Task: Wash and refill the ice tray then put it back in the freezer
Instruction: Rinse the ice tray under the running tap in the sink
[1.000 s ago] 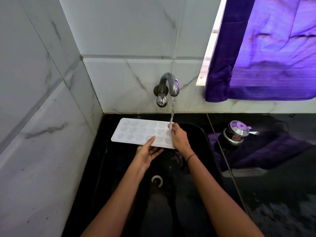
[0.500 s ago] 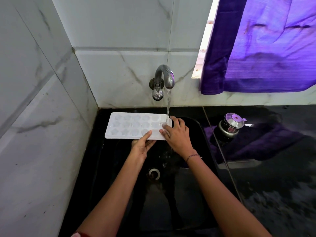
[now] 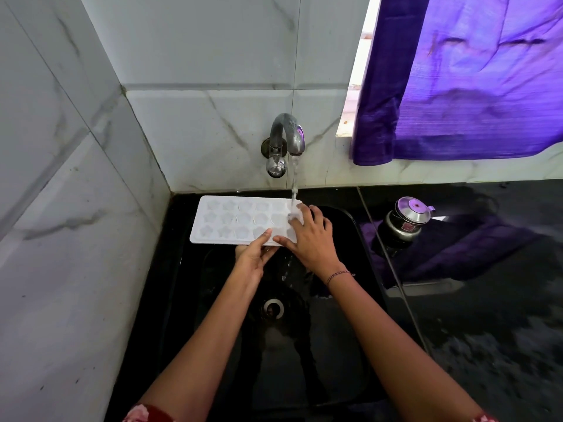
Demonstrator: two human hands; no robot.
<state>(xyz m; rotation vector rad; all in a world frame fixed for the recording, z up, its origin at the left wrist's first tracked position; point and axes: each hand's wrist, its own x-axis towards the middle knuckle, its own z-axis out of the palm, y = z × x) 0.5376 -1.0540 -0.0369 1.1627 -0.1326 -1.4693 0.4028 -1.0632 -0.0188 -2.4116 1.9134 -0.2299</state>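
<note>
Ice tray [image 3: 231,220], white with star-shaped cups, is held level over the back of the black sink [image 3: 182,300], under the wall tap [image 3: 286,138]. A purple curtain [image 3: 472,86] hangs to the right. The right hand [image 3: 310,239] lies flat on the tray's right end with its fingers spread, where the water stream [image 3: 294,181] lands. The left hand [image 3: 251,258] pinches the near edge, thumb on top. A steel pot [image 3: 406,222] stands on the counter.

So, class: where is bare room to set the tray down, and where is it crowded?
Free: black counter in front of the metal pot; sink floor around the drain. Crowded: beneath the tap, left hand and right hand on the tray.
</note>
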